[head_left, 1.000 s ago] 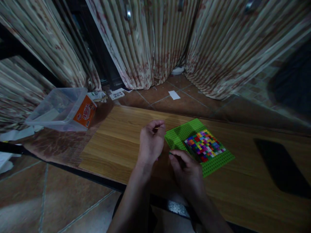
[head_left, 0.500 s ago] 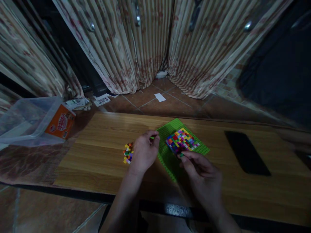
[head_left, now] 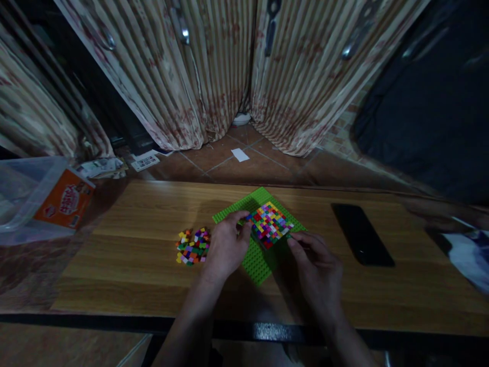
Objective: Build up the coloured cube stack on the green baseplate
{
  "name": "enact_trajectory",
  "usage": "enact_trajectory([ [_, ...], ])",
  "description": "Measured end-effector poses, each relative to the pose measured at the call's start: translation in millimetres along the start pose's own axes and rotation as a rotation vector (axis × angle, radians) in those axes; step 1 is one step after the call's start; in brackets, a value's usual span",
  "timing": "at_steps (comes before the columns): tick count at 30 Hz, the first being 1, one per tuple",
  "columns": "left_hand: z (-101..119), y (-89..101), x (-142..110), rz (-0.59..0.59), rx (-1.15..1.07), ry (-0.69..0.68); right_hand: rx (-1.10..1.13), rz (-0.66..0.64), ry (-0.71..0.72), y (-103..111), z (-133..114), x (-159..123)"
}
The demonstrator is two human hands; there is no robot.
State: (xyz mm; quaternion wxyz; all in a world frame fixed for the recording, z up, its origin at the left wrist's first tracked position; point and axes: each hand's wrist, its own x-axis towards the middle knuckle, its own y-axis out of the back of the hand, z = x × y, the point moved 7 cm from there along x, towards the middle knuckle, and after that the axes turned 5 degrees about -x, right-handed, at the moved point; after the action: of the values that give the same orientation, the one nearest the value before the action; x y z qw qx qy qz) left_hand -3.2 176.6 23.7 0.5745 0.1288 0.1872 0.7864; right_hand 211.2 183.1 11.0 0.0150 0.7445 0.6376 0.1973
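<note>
A green studded baseplate point(head_left: 256, 265) lies at an angle on the wooden table, carrying a tight block of multicoloured small bricks point(head_left: 272, 223). My left hand point(head_left: 230, 243) is over the plate's left part, thumb and forefinger pinched together by the left corner of the brick block. Whether the blue bit at those fingertips is held or part of the block, I cannot tell. At the block's near right edge, my right hand point(head_left: 319, 265) pinches a small dark green toy brick point(head_left: 289, 236). Left of my left hand lies a loose pile of mixed bricks point(head_left: 193, 247).
A black phone-like slab point(head_left: 362, 234) lies on the table point(head_left: 133, 255) to the right. Beyond the left end stands a clear plastic bin point(head_left: 34, 204) with an orange label. Striped curtains point(head_left: 214, 76) hang behind, and a white paper point(head_left: 240, 155) is on the tiled floor.
The view has shifted, so the table items appear further left. My right hand has brought the green brick from the block's near corner to its right edge. My left fingers are now closer to the block.
</note>
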Motion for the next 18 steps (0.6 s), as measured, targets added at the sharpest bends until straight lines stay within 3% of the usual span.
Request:
enact_trajectory([
  [10,-1,-0.5,0,-0.018,-0.003,0.016,0.074,0.096,-0.060,-16,10,1],
  [18,2,0.2,-1,-0.026,0.023,0.018,0.273,0.156,-0.300,-20,22,0],
])
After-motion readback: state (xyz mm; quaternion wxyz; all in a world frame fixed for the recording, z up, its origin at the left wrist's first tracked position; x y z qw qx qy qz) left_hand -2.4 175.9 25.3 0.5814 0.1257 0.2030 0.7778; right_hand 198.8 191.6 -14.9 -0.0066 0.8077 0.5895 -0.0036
